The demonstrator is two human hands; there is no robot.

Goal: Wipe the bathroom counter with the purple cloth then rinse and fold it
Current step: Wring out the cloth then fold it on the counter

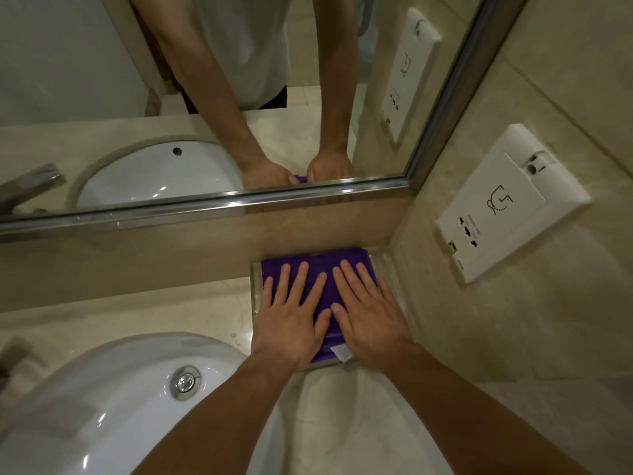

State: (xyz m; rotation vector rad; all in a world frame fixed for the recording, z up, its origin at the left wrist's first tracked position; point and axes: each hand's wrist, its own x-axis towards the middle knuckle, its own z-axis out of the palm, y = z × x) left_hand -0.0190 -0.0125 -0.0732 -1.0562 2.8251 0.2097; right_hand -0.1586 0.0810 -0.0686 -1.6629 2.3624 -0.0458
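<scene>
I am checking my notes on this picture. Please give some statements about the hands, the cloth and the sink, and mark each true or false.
1. The left hand and the right hand both lie flat on the purple cloth. True.
2. The cloth lies inside the basin. False: it lies in a clear tray at the corner of the counter, beside the sink.
3. A white socket plate is on the side wall. True.
4. The cloth is crumpled into a ball. False: it is folded flat.
</scene>
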